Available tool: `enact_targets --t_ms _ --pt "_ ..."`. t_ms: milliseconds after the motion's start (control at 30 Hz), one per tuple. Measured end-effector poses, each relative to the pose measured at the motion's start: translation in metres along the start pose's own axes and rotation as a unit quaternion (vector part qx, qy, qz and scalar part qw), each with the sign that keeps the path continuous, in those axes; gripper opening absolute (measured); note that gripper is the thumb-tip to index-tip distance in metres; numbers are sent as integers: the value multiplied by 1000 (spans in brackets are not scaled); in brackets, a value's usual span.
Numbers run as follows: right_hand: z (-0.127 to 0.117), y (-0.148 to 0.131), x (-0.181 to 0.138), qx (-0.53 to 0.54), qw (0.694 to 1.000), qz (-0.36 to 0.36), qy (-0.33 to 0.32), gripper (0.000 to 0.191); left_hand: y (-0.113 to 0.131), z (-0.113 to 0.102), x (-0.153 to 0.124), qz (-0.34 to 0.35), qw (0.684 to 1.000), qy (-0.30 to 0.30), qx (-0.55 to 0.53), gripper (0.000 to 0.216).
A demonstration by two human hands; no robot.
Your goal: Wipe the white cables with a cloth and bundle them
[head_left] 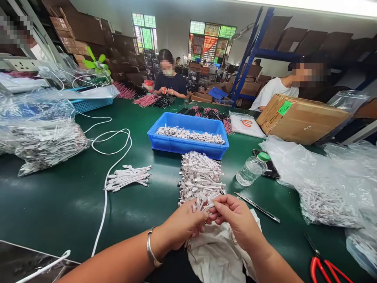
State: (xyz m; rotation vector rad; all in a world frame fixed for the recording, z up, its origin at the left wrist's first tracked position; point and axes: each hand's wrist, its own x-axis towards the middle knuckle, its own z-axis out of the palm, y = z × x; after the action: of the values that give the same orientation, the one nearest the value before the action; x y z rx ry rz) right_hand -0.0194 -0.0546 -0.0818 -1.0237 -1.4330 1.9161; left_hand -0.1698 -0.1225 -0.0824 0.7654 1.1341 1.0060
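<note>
My left hand is closed round a small bunch of short white cables with metal plug ends. The thumb and fingertips of my right hand pinch one cable at the right side of that bunch. Just beyond both hands, a thick pile of the same short cables lies stacked on the green table. A blue plastic bin behind the pile holds many more. To the left lies a smaller loose bundle of white cables. Under my hands is a crumpled pale cloth.
A bottle with a green cap, a slim metal craft knife and red-handled pliers lie on the right. Bags of cables flank both sides. A long white cord crosses the left. Two people sit across, near a cardboard box.
</note>
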Motion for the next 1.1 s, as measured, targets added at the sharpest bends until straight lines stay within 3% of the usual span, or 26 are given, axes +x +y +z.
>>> enact_targets --t_ms 133,333,733,1100 --pt "-1 -2 0 0 1000 9 -8 31 1 -1 2 -24 996 30 -78 29" --pt "-1 -1 2 19 999 27 -13 31 -2 -2 5 -39 995 36 -82 36" --pt "-3 2 3 -98 992 -55 -55 22 2 0 4 -59 993 59 -86 28" --pt "-2 4 6 -94 993 -51 -49 31 1 -2 4 -78 988 33 -128 25"
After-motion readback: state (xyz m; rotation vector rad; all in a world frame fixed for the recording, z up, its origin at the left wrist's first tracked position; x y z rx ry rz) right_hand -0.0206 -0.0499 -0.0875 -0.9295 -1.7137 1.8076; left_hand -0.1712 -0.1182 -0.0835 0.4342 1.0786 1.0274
